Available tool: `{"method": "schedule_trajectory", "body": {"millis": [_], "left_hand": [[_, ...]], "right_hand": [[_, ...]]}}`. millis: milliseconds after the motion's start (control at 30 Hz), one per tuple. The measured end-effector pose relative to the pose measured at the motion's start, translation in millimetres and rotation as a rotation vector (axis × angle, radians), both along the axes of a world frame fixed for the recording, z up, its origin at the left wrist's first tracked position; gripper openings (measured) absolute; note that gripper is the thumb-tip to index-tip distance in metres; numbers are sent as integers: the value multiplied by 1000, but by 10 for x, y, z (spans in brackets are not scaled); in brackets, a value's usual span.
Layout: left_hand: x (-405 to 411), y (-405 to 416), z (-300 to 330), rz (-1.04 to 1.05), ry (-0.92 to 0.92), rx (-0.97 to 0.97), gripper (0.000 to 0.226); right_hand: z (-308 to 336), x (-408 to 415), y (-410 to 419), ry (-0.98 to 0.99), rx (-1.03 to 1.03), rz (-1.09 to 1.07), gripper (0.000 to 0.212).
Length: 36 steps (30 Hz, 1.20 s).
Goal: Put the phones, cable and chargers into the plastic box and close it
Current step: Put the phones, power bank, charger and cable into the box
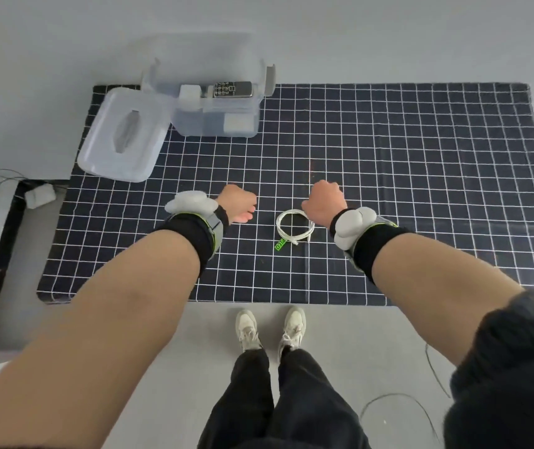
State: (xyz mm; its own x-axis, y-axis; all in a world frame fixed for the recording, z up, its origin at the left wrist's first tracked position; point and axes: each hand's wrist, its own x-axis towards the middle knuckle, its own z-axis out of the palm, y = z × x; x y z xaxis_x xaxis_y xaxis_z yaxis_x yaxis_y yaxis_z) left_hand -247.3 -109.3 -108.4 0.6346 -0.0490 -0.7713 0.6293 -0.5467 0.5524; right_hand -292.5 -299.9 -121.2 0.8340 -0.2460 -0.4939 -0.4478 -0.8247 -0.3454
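A white coiled cable [294, 229] with a green tag lies on the checked mat near the front middle. My right hand [324, 202] hovers at the coil's upper right edge with fingers curled downward and the thumb touching the coil; the fingertips are hidden. My left hand [238, 204] is left of the cable, loosely curled and holding nothing. At the back left stands the clear plastic box [194, 124], open. Inside it I see a silver keypad phone [233, 89] and white chargers [189, 94]. The box's lid [123, 137] lies beside it on the left.
The dark checked mat [421, 189] covers the low table; its right half holds nothing. A white adapter with wires [39, 196] sits on the floor off the mat's left edge. My feet [270, 328] stand at the front edge, and a cable [398, 400] trails on the floor at right.
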Motion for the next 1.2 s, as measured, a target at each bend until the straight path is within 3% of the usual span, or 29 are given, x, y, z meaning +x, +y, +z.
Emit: {"method": "schedule_trajectory", "body": {"millis": [133, 233, 367, 433, 600, 733, 967, 1067, 1200], "left_hand": [[-335, -263, -279, 13, 195, -35, 28], [-423, -382, -353, 26, 247, -96, 10], [-318, -382, -248, 108, 190, -159, 5], [-122, -270, -115, 80, 106, -177, 15], [585, 11, 582, 101, -92, -223, 16], [1235, 289, 1174, 113, -207, -251, 15], [2325, 964, 1443, 220, -350, -187, 9], [2913, 1397, 1305, 363, -333, -139, 14], [3198, 1834, 1006, 382, -361, -31, 23]], "right_hand": [[-328, -265, -58, 132, 3, -70, 22], [-421, -332, 2, 139, 22, -115, 22], [-335, -167, 48, 73, 94, -167, 16], [-125, 21, 75, -17, 159, -193, 19], [587, 592, 280, -346, 252, -195, 17], [996, 1230, 563, -459, 268, -195, 28], [1137, 2463, 1062, -403, 270, -279, 25], [963, 3020, 1344, -281, 226, -271, 24], [693, 3195, 1461, -188, 173, -226, 19]]}}
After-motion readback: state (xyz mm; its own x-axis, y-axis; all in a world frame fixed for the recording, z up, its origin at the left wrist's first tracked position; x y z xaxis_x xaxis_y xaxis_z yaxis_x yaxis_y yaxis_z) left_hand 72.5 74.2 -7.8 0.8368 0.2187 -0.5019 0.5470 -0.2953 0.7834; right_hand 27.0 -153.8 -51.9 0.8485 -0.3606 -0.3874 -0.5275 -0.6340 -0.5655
